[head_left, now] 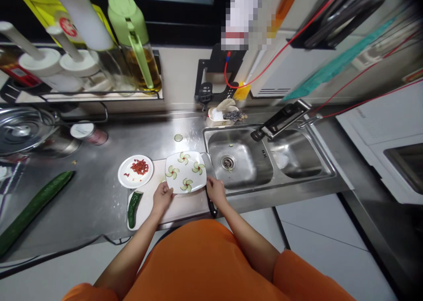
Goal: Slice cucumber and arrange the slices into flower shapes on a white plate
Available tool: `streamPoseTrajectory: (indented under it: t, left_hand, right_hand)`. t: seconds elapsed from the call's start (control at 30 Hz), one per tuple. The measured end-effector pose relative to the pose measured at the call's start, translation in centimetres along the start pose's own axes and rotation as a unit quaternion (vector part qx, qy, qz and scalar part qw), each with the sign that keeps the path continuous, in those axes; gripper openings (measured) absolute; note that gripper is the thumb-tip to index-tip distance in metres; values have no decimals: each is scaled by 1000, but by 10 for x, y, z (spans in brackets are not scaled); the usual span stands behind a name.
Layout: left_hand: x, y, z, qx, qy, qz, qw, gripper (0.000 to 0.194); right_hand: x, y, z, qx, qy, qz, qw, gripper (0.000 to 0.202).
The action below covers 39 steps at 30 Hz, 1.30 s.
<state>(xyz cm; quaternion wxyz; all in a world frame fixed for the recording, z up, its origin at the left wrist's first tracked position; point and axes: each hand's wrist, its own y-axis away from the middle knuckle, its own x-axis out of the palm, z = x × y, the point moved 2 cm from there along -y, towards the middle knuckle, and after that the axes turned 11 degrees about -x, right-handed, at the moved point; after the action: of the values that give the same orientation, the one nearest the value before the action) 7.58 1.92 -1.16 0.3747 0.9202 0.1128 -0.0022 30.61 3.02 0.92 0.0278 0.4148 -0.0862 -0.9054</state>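
Both my hands hold a white square plate [180, 180] over the cutting board [185, 208]. Cucumber slices lie on the plate in several pinwheels with small red centres. At its lower left corner, my left hand [161, 198] is closed on the rim. My right hand [216, 192] pinches the right edge. A knife [212, 207] with a black handle lies at the board's right side, partly hidden under my right hand. Left of my left hand, a cut piece of cucumber [134, 209] rests on the board. A round white plate [124, 177] with chopped red bits stands beside the board.
A whole cucumber [36, 208] lies on the steel counter at left, near a lidded pot [56, 138] and a small jar [89, 133]. The double sink [241, 160] with a black faucet [267, 127] is at right. An oil bottle [139, 50] stands on the rack behind.
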Motion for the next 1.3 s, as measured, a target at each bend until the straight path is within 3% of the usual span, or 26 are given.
streamPoseTrajectory:
  t: [0.17, 0.27, 0.43, 0.53, 0.8, 0.97, 1.13, 1.3]
  left_hand:
    - [-2, 6, -10, -12, 20, 28, 999, 34]
    - [-4, 12, -15, -3, 24, 25, 999, 32]
    - [-5, 24, -21, -2, 39, 30, 999, 32]
    - [-6, 30, -22, 2, 41, 36, 999, 35]
    - [-12, 30, -16, -12, 66, 33, 997, 40]
    - [-15, 31, -11, -22, 80, 54, 995, 46]
    - [-18, 36, -10, -28, 98, 114, 988, 52]
    - [-28, 34, -3, 18, 40, 85, 995, 52]
  right_hand:
    - [0, 0, -3, 26, -104, -38, 993, 33]
    - [5, 2, -2, 65, -224, -43, 972, 35]
    - [14, 4, 11, 134, -453, -14, 881, 38]
    - [16, 3, 20, 145, -538, 6, 830, 40]
    - [22, 0, 21, 170, -605, 27, 777, 41]
    - [20, 0, 21, 171, -619, 29, 766, 39]
    - [9, 3, 21, 167, -625, 34, 762, 38]
    - [-18, 6, 5, 157, -631, 41, 759, 39]
